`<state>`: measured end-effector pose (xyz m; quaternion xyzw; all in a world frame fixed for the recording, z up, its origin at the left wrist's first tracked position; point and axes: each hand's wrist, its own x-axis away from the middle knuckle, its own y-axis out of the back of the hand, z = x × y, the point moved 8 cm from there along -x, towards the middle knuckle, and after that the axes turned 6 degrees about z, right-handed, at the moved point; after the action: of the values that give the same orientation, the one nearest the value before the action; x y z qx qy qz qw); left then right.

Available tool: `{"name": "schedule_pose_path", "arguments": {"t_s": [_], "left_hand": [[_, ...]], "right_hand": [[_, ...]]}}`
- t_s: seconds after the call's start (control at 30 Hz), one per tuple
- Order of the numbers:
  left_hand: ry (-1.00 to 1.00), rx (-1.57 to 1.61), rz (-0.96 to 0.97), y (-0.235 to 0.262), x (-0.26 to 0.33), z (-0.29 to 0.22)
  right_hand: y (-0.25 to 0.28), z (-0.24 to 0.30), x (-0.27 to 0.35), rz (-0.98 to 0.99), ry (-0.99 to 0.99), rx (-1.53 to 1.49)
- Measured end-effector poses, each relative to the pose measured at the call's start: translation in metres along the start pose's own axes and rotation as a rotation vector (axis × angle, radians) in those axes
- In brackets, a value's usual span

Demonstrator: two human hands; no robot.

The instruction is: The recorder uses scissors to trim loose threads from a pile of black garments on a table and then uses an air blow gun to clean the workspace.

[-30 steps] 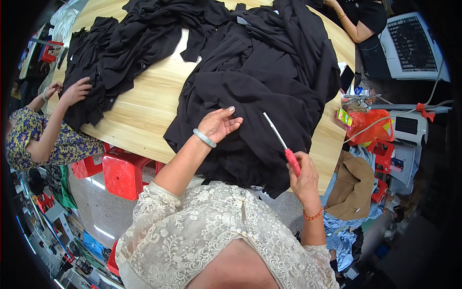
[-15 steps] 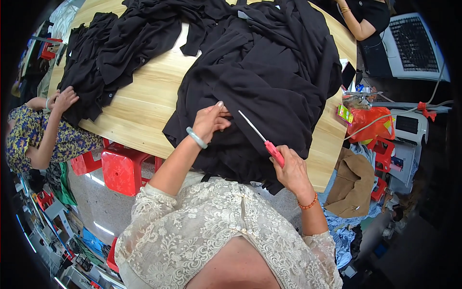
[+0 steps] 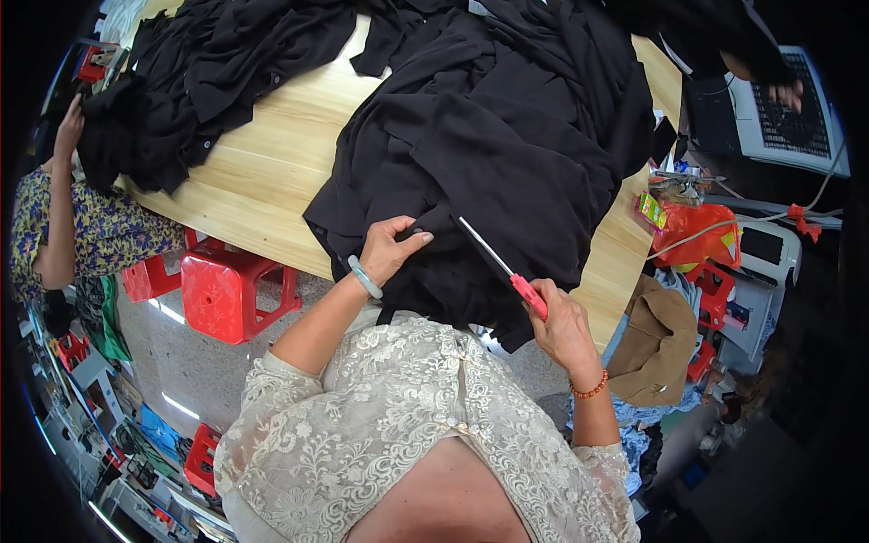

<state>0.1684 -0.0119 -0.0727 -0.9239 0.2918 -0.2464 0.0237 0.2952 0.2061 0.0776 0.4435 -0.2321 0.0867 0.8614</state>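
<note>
A large heap of black garments [image 3: 507, 154] covers the middle of the table, its near edge hanging over toward my lap. At that edge, my left hand [image 3: 389, 251] pinches a fold of the black cloth between thumb and fingers. My right hand [image 3: 563, 333] is closed around the pinkish-red handle of a tool with a long, thin metal shaft [image 3: 486, 247]. The shaft points up and left over the cloth, its tip a little right of the pinched fold. Whether the tip touches the cloth I cannot tell.
More black garments [image 3: 208, 81] lie at the left of the wooden table [image 3: 262, 172], where a person in a flowered garment [image 3: 54, 217] handles them. Red stools [image 3: 226, 290] stand below. At right are a red plastic bag [image 3: 697, 231], brown cloth [image 3: 652, 344] and a sewing machine [image 3: 769, 127].
My left hand has taken a fold of cloth between its fingers. The tool has shifted slightly right and nearer me. The person at left has raised black cloth; dark cloth has moved at the upper right.
</note>
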Motion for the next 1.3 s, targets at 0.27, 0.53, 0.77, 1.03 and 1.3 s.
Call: {"name": "schedule_pose_path", "arguments": {"t_s": [0.27,0.53,0.77,1.03,1.3], "left_hand": [[-0.459,-0.485,-0.091,-0.005,0.015,-0.056],[-0.501,-0.584,-0.1,-0.008,0.021,-0.052],[-0.506,-0.62,-0.059,-0.01,0.022,-0.051],[-0.362,-0.415,0.014,-0.011,0.017,-0.053],[-0.568,-0.618,-0.104,-0.008,0.004,-0.082]], "right_hand": [[-0.006,0.023,0.005,0.235,0.043,0.147],[-0.01,0.03,0.008,0.271,0.014,0.126],[-0.006,0.031,0.01,0.212,0.031,0.129],[-0.019,0.021,0.022,0.209,0.028,0.043],[-0.015,0.009,0.033,0.07,-0.014,-0.004]]}}
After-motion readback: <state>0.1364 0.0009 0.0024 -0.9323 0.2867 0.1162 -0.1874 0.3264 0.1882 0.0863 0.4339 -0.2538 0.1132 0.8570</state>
